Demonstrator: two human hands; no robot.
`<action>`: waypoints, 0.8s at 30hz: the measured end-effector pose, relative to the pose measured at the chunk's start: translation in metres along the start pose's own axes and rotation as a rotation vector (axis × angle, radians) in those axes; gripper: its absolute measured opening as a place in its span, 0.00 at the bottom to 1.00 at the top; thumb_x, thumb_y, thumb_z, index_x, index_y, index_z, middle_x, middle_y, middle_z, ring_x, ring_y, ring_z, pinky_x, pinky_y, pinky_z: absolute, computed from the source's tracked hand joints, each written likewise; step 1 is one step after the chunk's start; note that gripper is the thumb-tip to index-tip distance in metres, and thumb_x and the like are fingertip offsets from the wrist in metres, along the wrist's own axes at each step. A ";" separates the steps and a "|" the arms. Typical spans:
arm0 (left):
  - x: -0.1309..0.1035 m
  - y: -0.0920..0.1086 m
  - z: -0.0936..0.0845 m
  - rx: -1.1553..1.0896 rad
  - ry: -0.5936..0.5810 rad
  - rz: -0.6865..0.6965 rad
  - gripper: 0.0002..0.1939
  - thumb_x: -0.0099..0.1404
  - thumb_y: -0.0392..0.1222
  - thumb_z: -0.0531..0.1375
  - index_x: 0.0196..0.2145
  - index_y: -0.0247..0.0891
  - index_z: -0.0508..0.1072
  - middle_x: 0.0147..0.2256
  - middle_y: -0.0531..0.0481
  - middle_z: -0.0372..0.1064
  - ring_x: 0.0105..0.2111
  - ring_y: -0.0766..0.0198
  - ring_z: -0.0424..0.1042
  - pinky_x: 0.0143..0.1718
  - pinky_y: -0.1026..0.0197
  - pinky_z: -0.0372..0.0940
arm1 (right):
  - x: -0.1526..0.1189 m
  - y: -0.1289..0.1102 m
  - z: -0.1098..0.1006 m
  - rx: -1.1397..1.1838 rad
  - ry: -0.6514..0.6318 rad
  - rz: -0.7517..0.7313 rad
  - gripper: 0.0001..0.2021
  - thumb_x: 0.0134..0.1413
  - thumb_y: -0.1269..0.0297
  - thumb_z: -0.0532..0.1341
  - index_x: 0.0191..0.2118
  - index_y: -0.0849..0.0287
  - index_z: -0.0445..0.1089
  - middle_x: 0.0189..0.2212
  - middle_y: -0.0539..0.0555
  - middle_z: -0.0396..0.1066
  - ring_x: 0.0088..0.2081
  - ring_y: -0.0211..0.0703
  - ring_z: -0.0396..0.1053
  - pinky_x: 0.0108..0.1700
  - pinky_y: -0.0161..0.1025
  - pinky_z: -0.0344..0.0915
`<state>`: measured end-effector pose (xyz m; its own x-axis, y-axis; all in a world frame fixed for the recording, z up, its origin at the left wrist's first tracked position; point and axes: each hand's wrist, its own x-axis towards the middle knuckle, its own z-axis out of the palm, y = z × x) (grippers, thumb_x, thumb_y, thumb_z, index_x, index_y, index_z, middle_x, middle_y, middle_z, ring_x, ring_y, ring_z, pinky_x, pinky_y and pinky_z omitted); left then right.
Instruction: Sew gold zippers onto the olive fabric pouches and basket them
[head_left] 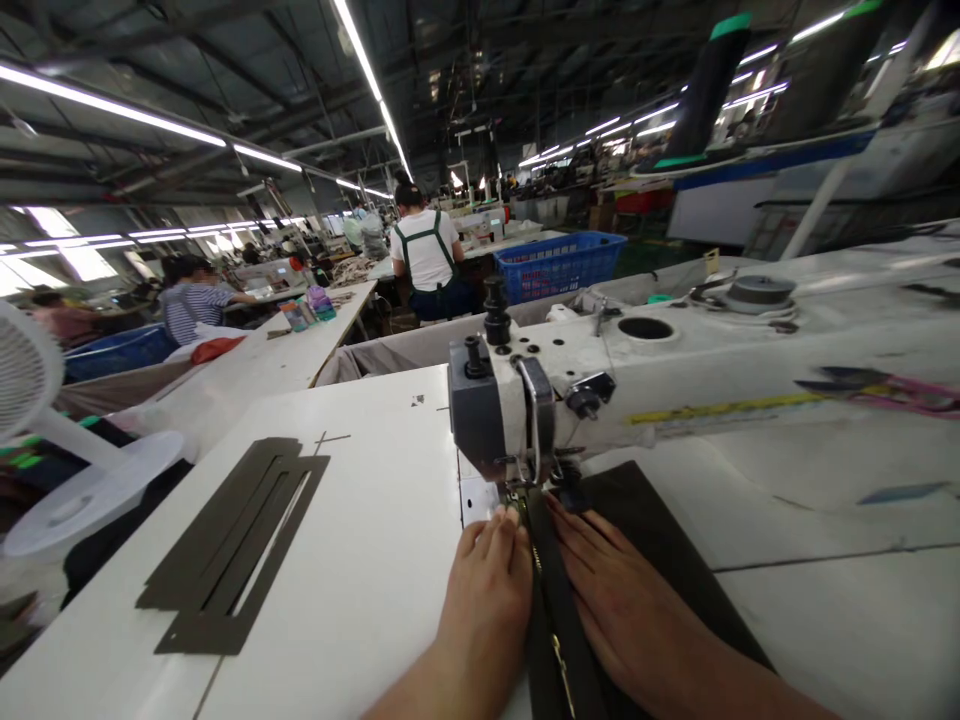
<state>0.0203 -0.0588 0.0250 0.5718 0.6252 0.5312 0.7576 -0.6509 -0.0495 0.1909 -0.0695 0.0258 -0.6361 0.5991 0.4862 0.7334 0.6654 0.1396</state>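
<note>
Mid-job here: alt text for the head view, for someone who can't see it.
The left hand and right hand rest on either side of a gold zipper with dark fabric at a sewing machine. Slotted dark pieces lie to the left on the white table; beyond, a person in a white top faces away beside a blue basket.

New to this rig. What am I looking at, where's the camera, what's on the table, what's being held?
No robot here: one picture, from a camera on a person's head, looking forward and down. Their bare left hand and right hand press on dark fabric at a sewing machine, either side of a gold-toothed zipper. Neither visibly grips anything. On the white table, to the left, lie flat dark slotted pieces. Pink-handled cutters are far right.
</note>
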 end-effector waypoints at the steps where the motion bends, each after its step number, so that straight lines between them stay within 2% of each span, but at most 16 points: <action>1: -0.001 0.000 0.000 0.007 0.002 0.005 0.17 0.69 0.29 0.42 0.39 0.26 0.70 0.42 0.34 0.69 0.39 0.54 0.71 0.39 0.54 0.69 | 0.000 0.000 0.000 0.001 0.001 -0.006 0.28 0.49 0.75 0.49 0.59 0.72 0.54 0.53 0.66 0.63 0.55 0.49 0.61 0.53 0.48 0.62; 9: -0.005 0.000 0.006 0.031 -0.042 -0.016 0.14 0.67 0.28 0.45 0.41 0.27 0.69 0.43 0.34 0.68 0.40 0.55 0.71 0.41 0.53 0.68 | -0.003 0.002 0.008 0.034 0.012 -0.003 0.28 0.51 0.75 0.50 0.59 0.70 0.54 0.53 0.65 0.63 0.53 0.49 0.63 0.52 0.49 0.63; 16: -0.002 -0.003 0.004 0.049 -0.056 0.017 0.13 0.64 0.24 0.48 0.43 0.27 0.67 0.44 0.34 0.67 0.42 0.54 0.70 0.40 0.53 0.68 | -0.002 -0.002 0.003 0.123 -0.121 0.074 0.27 0.53 0.73 0.51 0.60 0.68 0.53 0.58 0.63 0.56 0.59 0.49 0.52 0.59 0.51 0.54; 24: 0.002 -0.006 0.001 0.000 -0.116 0.000 0.10 0.64 0.26 0.52 0.42 0.27 0.68 0.42 0.36 0.68 0.40 0.55 0.70 0.40 0.53 0.70 | -0.004 -0.001 0.013 0.110 -0.028 0.068 0.28 0.52 0.75 0.52 0.61 0.68 0.52 0.57 0.64 0.58 0.57 0.49 0.57 0.57 0.51 0.57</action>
<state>0.0173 -0.0536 0.0248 0.6045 0.6710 0.4293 0.7577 -0.6507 -0.0500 0.1893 -0.0666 0.0124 -0.5937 0.6552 0.4672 0.7451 0.6668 0.0116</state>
